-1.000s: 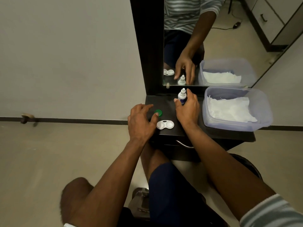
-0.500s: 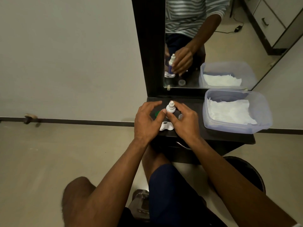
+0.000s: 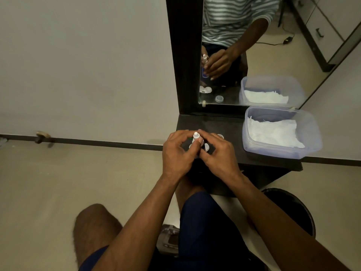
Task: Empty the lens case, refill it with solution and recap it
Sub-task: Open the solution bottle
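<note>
A small white-tipped solution bottle (image 3: 196, 135) stands upright between both hands, just above the black shelf (image 3: 207, 122). My left hand (image 3: 175, 153) pinches its upper part. Around its lower body closes my right hand (image 3: 218, 153). Under the hands, only slivers of the white lens case (image 3: 207, 147) show, and its wells are hidden. A pale round cap (image 3: 220, 136) lies on the shelf right behind my right hand. A trace of the green cap (image 3: 189, 138) peeks out by my left fingers.
A clear plastic tub (image 3: 312, 133) lined with white tissue sits on the right of the shelf. The black-framed mirror (image 3: 254, 55) rises at the shelf's back edge. A dark round bin (image 3: 293, 208) stands on the floor, lower right. My knees are under the shelf.
My right hand carried the bottle from the back of the shelf to above the lens case. My left hand left the green cap and joined it on the bottle.
</note>
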